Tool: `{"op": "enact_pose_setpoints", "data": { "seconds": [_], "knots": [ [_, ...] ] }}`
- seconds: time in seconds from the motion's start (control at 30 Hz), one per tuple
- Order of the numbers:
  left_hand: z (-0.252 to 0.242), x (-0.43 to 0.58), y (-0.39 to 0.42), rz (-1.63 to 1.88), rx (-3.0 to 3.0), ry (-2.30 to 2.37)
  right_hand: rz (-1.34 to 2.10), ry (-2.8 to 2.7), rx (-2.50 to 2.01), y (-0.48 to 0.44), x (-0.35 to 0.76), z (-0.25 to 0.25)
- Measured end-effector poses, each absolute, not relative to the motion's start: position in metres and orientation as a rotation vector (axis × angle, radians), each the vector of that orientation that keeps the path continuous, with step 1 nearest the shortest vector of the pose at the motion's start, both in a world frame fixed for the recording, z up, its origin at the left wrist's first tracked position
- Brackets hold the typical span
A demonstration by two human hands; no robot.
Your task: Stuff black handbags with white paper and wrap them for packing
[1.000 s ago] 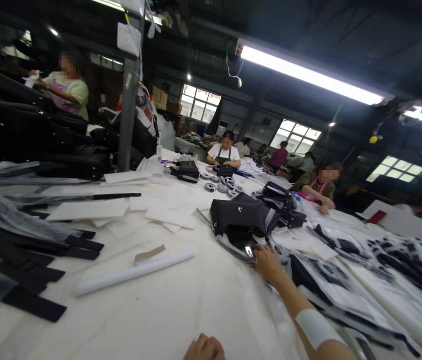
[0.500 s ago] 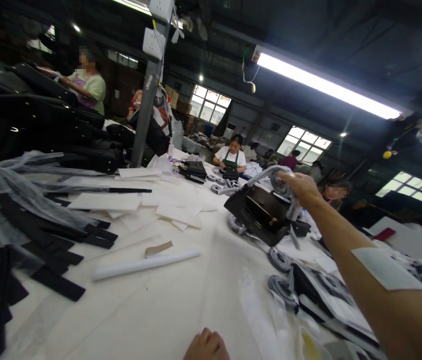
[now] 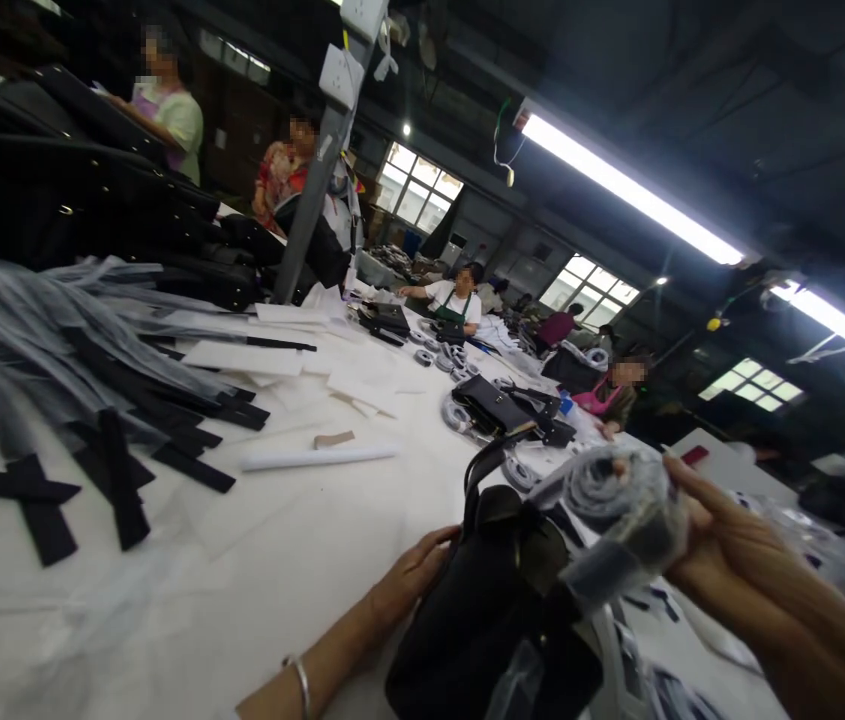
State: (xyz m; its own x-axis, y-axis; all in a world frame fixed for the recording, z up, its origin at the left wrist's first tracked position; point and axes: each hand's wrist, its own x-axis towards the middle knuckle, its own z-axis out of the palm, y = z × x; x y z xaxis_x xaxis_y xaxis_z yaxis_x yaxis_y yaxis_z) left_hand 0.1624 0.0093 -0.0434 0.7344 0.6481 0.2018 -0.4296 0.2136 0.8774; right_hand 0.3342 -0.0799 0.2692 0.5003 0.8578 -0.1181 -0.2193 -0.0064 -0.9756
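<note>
A black handbag [image 3: 482,590] fills the lower middle, close to me and tilted, its handle loop standing up at the top. Against its left side rests my left hand [image 3: 414,580], fingers curled along the far edge and partly hidden by the bag. My right hand [image 3: 714,530] grips a coiled strap in clear plastic wrap [image 3: 609,490] at the bag's upper right. Part of the wrapped strap hangs down over the bag's front. Beyond it, another black handbag [image 3: 493,400] lies on the table among wrapped coils.
Black strips in plastic [image 3: 114,400] spread over the left of the white table [image 3: 302,560]. White sheets [image 3: 242,355], a white roll [image 3: 317,458] and a brown scrap [image 3: 333,440] lie mid-table. A grey post [image 3: 309,215] rises behind. A co-worker in a green apron [image 3: 456,300] sits across.
My right hand has brought the handbag from the table's right side in close to me. My left hand, low and off the bag before, now touches its side. The view has turned right.
</note>
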Motion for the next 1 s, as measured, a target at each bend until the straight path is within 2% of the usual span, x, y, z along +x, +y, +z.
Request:
{"op": "enact_pose_setpoints", "data": {
  "seconds": [0.13, 0.23, 0.3, 0.5, 0.6, 0.7, 0.8, 0.87, 1.0],
  "knots": [
    [-0.034, 0.166, -0.025, 0.454, 1.124, 0.18, 1.134, -0.47, -1.234, -0.11, 0.289, 0.241],
    [-0.031, 0.169, -0.043, 0.212, 1.001, 0.139, 1.184, -0.45, -1.156, -0.098, 0.267, 0.224],
    [-0.034, 0.164, -0.047, 0.167, 0.898, 0.228, 1.176, -0.406, -1.165, -0.081, 0.261, 0.205],
    [-0.045, 0.09, -0.031, 0.492, 0.737, 0.584, 1.14, -0.444, -1.254, -0.042, 0.267, 0.136],
    [-0.034, 0.046, -0.025, 0.605, 0.727, 0.681, 1.06, -0.742, -1.406, -0.045, 0.298, 0.113],
    [-0.02, 0.026, -0.03, 0.639, 0.846, 0.795, 0.658, -1.218, -1.811, -0.062, 0.352, 0.095],
    [-0.016, 0.033, -0.041, 0.584, 0.982, 0.857, 0.321, -1.344, -2.171, -0.089, 0.404, 0.074],
    [-0.019, 0.047, -0.048, 0.56, 1.024, 0.815, 0.381, -1.313, -2.28, -0.11, 0.423, 0.062],
    [-0.019, 0.072, -0.054, 0.668, 1.077, 0.724, 0.636, -1.31, -2.182, -0.141, 0.414, 0.055]
  ]
}}
